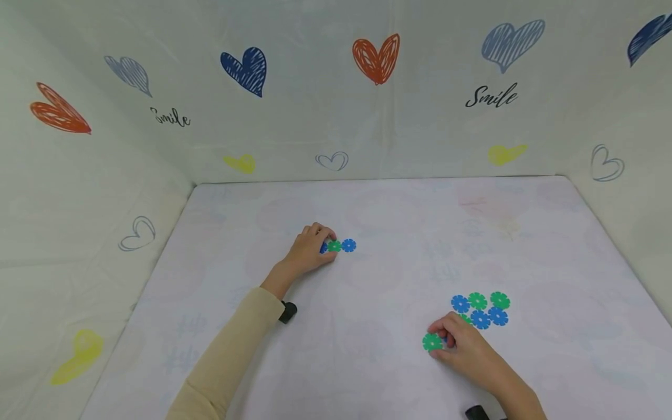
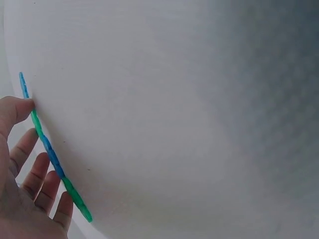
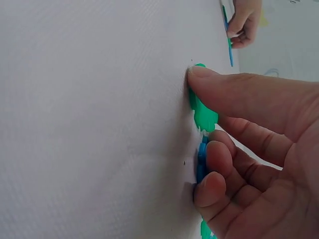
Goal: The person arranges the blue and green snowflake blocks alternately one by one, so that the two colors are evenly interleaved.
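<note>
On the table's far middle, my left hand (image 1: pixel 310 249) holds a row of joined snowflake discs between thumb and fingers. A green disc (image 1: pixel 334 246) and a blue disc (image 1: pixel 349 245) stick out past the fingertips. The left wrist view shows the row edge-on, alternating blue and green, with its green end disc (image 2: pixel 77 200) beside the little finger. Nearer the front right, my right hand (image 1: pixel 464 347) pinches a green snowflake disc (image 1: pixel 433 342) by thumb and fingers. In the right wrist view that disc (image 3: pixel 205 115) looks tilted, and a blue disc (image 3: pixel 201 162) lies beside the curled fingers.
Several loose discs lie flat just beyond my right hand, among them a blue disc (image 1: pixel 498 316) and a green disc (image 1: pixel 500 300). One green disc (image 1: pixel 465 318) is partly covered by the hand. Heart-printed cloth walls (image 1: pixel 315 116) border the white table (image 1: pixel 367 361).
</note>
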`<state>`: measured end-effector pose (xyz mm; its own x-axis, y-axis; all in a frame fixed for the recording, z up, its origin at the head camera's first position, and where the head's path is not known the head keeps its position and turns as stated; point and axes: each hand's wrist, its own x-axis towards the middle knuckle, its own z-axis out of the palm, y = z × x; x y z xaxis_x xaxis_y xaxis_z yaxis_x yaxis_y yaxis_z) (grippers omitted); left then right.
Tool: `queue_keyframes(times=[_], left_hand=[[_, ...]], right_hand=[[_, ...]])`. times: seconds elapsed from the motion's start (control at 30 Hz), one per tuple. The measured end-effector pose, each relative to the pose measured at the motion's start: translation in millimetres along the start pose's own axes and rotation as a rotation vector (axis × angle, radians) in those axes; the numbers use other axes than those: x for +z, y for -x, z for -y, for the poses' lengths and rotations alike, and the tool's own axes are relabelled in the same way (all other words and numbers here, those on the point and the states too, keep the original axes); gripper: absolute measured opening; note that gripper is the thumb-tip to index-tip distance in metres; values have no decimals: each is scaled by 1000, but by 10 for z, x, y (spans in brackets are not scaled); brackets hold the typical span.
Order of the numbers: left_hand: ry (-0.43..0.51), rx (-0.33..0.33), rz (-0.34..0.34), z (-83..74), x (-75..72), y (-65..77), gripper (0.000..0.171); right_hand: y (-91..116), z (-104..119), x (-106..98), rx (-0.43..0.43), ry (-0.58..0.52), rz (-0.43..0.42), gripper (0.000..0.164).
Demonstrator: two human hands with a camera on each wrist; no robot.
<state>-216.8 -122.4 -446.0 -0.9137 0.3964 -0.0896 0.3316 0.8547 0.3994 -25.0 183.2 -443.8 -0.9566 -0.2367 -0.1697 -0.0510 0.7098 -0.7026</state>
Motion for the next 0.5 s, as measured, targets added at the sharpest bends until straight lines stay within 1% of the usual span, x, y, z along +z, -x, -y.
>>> queue_keyframes(times=[0.13, 0.33, 0.5], left_hand=[[2, 4, -1, 3, 6, -8, 33], [5, 2, 2, 4, 2, -6, 32], [4, 2, 2, -4, -7, 7, 32]], right_hand=[[7, -7, 7, 1, -4, -11, 28], [10, -19, 12, -32, 5, -24, 28], [1, -22, 7, 6, -4, 6, 28]])
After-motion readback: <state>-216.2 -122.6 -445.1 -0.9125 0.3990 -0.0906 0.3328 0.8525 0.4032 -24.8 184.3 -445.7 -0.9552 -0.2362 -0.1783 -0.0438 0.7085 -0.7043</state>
